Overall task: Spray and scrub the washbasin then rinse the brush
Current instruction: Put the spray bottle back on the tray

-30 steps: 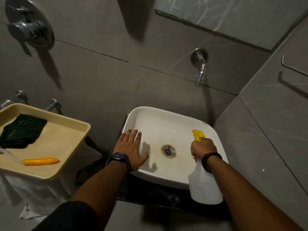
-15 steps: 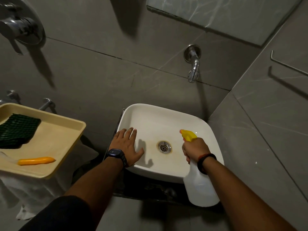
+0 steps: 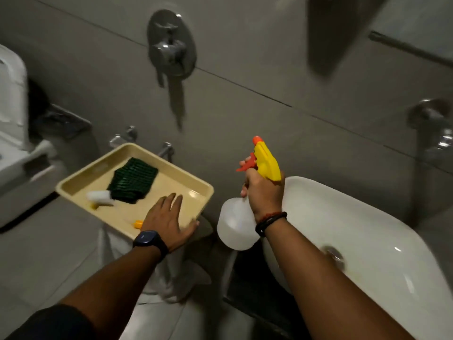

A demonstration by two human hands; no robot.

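Reaching the spread, empty left hand (image 3: 169,217) over the tray (image 3: 73,186) toward the brush (image 3: 103,198), keeping the right hand (image 3: 266,190) clamped round the spray bottle (image 3: 235,227), upright, beside the washbasin (image 3: 355,217).

We see the white washbasin (image 3: 367,229), its spray bottle (image 3: 236,227) with yellow head held upright just left of it, the orange-handled brush (image 3: 101,197) farther left.
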